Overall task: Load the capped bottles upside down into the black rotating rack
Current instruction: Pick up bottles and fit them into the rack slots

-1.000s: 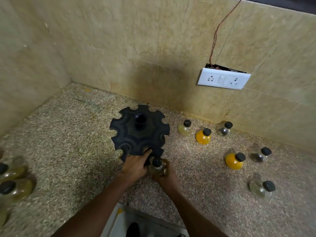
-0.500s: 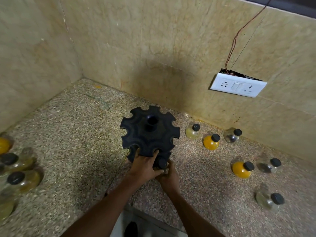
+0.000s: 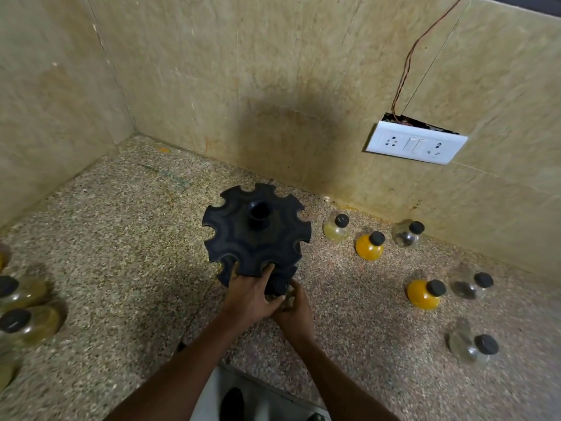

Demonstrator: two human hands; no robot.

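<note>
The black rotating rack [image 3: 256, 230], a notched disc on a central post, stands on the speckled counter. My left hand [image 3: 249, 294] grips its near rim, fingers curled over the edge. Just right of it, my right hand [image 3: 294, 311] holds a small clear bottle with a black cap [image 3: 280, 287], cap up against the rack's lower near edge; the bottle's body is mostly hidden by my fingers. Loose capped bottles lie to the right: pale yellow [image 3: 336, 228], orange [image 3: 370, 246], clear [image 3: 408, 233], orange [image 3: 425, 293], clear [image 3: 472, 285] and clear [image 3: 473, 346].
More capped bottles [image 3: 27, 322] lie at the left edge of the counter. Tiled walls close off the back and left. A white socket plate [image 3: 416, 146] with a loose wire hangs on the back wall. The counter's front edge runs just below my forearms.
The view has shifted so rack and bottles sit further right. My right hand has brought the bottle in closer under the rack's near edge; my left hand keeps its grip on the rim.
</note>
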